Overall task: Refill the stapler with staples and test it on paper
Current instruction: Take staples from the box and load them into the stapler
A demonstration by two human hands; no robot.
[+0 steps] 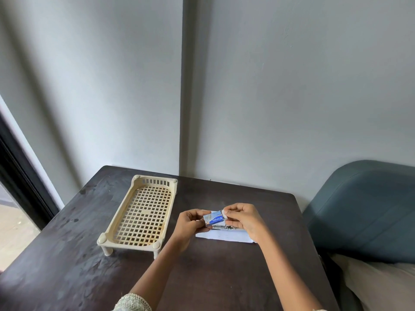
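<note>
A small blue and white staple box [214, 218] is held above the table between both hands. My left hand [190, 223] grips its left end, and my right hand [243, 218] pinches its right end with thumb and fingertips. Just below the box lies a metal stapler [221, 226], partly hidden by my right hand. It rests on a white sheet of paper [224, 236] lying flat on the dark table [89, 277]. Whether the box is open I cannot tell.
A cream plastic lattice tray on short legs [143, 217] stands left of the hands. A grey wall rises behind the table. A blue padded chair or headboard [363, 212] stands at the right, a dark window frame [20, 182] at the left.
</note>
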